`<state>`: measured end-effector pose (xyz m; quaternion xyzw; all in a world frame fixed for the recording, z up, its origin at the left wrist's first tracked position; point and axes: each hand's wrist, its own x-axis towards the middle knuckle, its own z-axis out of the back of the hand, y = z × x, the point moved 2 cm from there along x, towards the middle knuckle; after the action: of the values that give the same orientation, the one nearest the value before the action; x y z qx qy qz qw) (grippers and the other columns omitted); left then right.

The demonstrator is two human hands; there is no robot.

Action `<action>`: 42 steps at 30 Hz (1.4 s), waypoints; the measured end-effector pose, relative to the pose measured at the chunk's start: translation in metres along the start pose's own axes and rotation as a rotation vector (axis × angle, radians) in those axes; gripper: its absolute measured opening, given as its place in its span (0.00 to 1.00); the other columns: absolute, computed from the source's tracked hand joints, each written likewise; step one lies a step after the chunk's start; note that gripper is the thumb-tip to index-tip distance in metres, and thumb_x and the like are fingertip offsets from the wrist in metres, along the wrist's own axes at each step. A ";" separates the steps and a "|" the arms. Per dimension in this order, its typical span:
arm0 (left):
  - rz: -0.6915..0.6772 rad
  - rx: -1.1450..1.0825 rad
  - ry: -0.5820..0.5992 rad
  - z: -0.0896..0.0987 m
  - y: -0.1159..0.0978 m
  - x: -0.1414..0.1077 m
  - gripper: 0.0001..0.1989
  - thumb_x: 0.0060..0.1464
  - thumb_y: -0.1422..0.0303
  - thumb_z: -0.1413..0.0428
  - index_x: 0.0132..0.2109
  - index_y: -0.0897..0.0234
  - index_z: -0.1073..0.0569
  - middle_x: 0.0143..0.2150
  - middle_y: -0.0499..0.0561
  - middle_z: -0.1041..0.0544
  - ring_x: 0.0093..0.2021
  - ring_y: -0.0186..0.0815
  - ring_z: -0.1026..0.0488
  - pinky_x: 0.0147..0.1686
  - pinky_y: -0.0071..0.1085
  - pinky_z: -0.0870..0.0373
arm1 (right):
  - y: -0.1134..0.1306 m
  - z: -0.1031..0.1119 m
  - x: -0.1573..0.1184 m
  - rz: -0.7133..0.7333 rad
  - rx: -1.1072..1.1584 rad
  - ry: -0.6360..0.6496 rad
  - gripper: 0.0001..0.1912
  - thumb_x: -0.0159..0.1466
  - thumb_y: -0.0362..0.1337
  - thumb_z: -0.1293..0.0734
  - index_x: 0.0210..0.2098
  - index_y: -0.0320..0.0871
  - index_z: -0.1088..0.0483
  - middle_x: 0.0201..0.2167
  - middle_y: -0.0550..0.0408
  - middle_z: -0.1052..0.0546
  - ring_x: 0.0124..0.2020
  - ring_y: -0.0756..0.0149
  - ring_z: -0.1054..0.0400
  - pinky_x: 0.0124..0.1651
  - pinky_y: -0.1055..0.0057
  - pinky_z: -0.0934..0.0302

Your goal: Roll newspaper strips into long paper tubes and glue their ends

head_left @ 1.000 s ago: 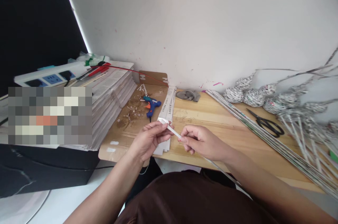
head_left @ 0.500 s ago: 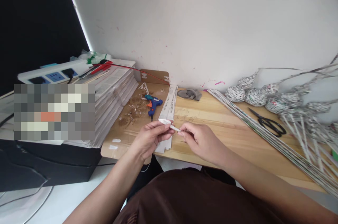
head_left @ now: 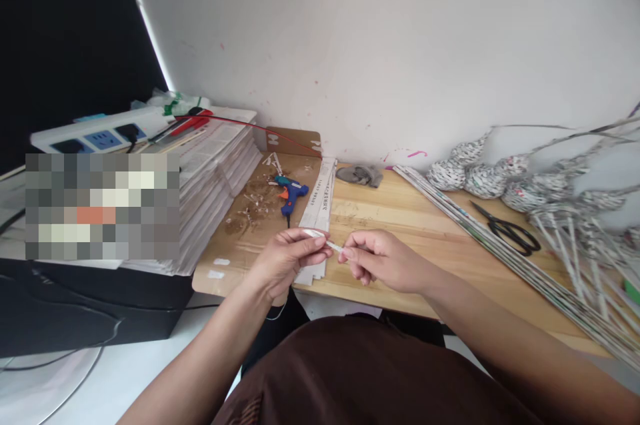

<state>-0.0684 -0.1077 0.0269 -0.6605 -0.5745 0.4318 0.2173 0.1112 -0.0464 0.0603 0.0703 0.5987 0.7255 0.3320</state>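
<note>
Between my two hands is a thin white paper strip [head_left: 334, 246], rolled narrow toward its right end. My left hand [head_left: 293, 257] pinches its wider left part between thumb and fingers. At the narrow end my right hand [head_left: 377, 258] grips the tip with thumb and forefinger, the other fingers curled. Beneath and beyond my hands lie flat printed paper strips [head_left: 319, 198] in a pile. A blue hot glue gun [head_left: 294, 195] with an orange trigger rests to their left on a stained cardboard sheet [head_left: 235, 261].
Newspaper stacks [head_left: 220, 171] and a white power strip [head_left: 100, 135] stand on the left. To the right lie long rolled paper rods [head_left: 475, 238], black scissors [head_left: 510, 233] and woven paper gourds [head_left: 485, 179]. A grey cloth [head_left: 359, 175] sits near the wall.
The paper strip's left part has turned and looks narrower. My right hand has rolled slightly, its lower fingers now showing beneath. Both hands stay in about the same place.
</note>
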 end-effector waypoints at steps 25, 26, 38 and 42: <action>-0.044 0.066 -0.003 0.002 0.002 -0.002 0.14 0.38 0.71 0.31 0.35 0.70 0.21 0.27 0.52 0.20 0.30 0.33 0.22 0.30 0.21 0.25 | 0.008 -0.005 -0.006 0.048 -0.244 -0.078 0.16 0.67 0.45 0.43 0.32 0.41 0.31 0.24 0.56 0.28 0.23 0.73 0.36 0.27 0.75 0.44; -0.049 0.086 0.001 0.002 0.002 -0.003 0.14 0.38 0.70 0.31 0.35 0.70 0.21 0.27 0.53 0.20 0.30 0.32 0.22 0.30 0.21 0.25 | 0.007 -0.005 -0.005 0.028 -0.205 -0.053 0.17 0.67 0.46 0.43 0.33 0.41 0.31 0.24 0.56 0.28 0.23 0.73 0.35 0.27 0.75 0.42; -0.172 0.308 0.015 0.006 -0.001 -0.004 0.09 0.42 0.67 0.33 0.30 0.68 0.22 0.22 0.50 0.24 0.23 0.27 0.29 0.23 0.20 0.32 | -0.004 -0.006 -0.002 -0.042 0.018 0.058 0.19 0.63 0.51 0.38 0.36 0.39 0.31 0.22 0.57 0.30 0.21 0.74 0.36 0.26 0.76 0.39; -0.136 0.255 0.000 0.007 0.001 -0.003 0.10 0.40 0.68 0.32 0.31 0.68 0.21 0.22 0.49 0.26 0.23 0.26 0.31 0.23 0.20 0.35 | -0.005 -0.008 -0.003 -0.064 0.038 0.094 0.20 0.65 0.51 0.41 0.35 0.39 0.30 0.20 0.58 0.31 0.18 0.76 0.38 0.24 0.77 0.41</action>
<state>-0.0734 -0.1118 0.0238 -0.5871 -0.5584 0.4856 0.3281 0.1114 -0.0545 0.0545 0.0233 0.6292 0.7056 0.3251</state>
